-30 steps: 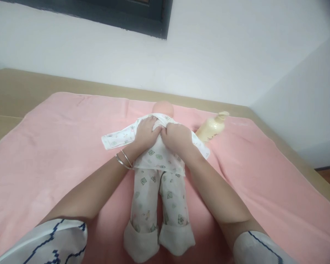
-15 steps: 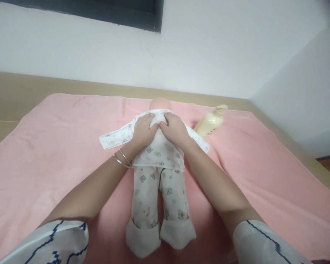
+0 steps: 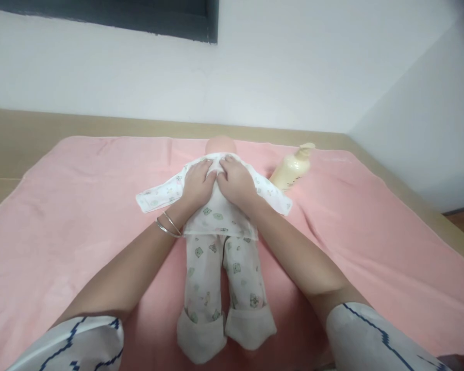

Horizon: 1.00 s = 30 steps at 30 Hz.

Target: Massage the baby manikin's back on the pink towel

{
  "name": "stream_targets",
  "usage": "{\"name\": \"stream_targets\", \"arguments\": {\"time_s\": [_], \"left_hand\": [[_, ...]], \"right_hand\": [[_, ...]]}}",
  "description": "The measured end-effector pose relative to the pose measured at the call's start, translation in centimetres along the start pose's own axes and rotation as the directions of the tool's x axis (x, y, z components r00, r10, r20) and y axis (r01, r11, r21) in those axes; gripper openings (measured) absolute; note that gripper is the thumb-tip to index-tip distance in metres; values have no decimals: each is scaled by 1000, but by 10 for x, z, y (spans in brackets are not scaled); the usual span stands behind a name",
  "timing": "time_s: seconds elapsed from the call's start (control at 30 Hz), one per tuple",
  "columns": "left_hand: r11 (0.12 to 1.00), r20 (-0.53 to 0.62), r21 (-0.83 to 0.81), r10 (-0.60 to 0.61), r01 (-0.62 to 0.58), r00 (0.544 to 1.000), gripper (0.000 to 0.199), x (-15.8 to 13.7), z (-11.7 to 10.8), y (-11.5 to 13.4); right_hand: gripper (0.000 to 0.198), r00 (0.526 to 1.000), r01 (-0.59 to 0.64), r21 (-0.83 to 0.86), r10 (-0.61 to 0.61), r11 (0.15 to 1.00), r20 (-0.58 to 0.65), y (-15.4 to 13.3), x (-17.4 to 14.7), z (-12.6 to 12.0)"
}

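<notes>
Doll: lying on the pink cloth in the middle of the tabletop, head towards the wall, legs towards the wearer; no face shows, so which way up it lies I cannot tell.
Left hand: spread over the upper part of the printed shirt, fingers pointing headward, bangles on the wrist.
Right hand: spread likewise on the other half, its thumb close to the left one; whether the tips touch is unclear.
Grip: released on both sides, palms laid on the shirt, no cloth visibly pinched.
Change: a second ago the right hand was curled and fabric was bunched between the hands; now fingers lie straighter and the shirt looks flatter.
Meaning: the work seems to have passed from handling cloth to even, two-palmed contact with the torso.
Trousers: untouched, white cuffs nearest the wearer.
Bottle: pale yellow, pump-topped, near the right-hand sleeve, well apart from both hands.
</notes>
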State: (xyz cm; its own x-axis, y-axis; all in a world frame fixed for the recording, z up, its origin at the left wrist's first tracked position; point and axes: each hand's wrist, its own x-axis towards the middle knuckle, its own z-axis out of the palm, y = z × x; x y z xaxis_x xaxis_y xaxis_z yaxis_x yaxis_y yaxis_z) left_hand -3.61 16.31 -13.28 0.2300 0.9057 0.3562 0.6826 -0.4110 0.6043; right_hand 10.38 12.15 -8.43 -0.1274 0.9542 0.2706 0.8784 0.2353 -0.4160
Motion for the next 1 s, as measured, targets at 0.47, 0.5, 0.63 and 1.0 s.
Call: {"name": "stream_targets", "arguments": {"time_s": [0.47,0.5,0.63,1.0], "left_hand": [[1000,-11,-4,22,-22,1000,51,-1,0,-1],[1000,-14,-2,29,-29,999,50,-1,0,-1],[1000,-14,3,29,-29,999,50,-1,-1,1],[999,-17,33,25,-25,1000,47,-1,-1,3]], "right_hand": [[49,994,79,-37,-82,996,-71,-4,-5,3],[48,995,87,-55,-89,995,-46,-5,-6,4],[44,997,69,-46,-71,997,-33,-10,-8,-13],[51,993,117,-133,-113,984,37,-6,-7,-6]]}}
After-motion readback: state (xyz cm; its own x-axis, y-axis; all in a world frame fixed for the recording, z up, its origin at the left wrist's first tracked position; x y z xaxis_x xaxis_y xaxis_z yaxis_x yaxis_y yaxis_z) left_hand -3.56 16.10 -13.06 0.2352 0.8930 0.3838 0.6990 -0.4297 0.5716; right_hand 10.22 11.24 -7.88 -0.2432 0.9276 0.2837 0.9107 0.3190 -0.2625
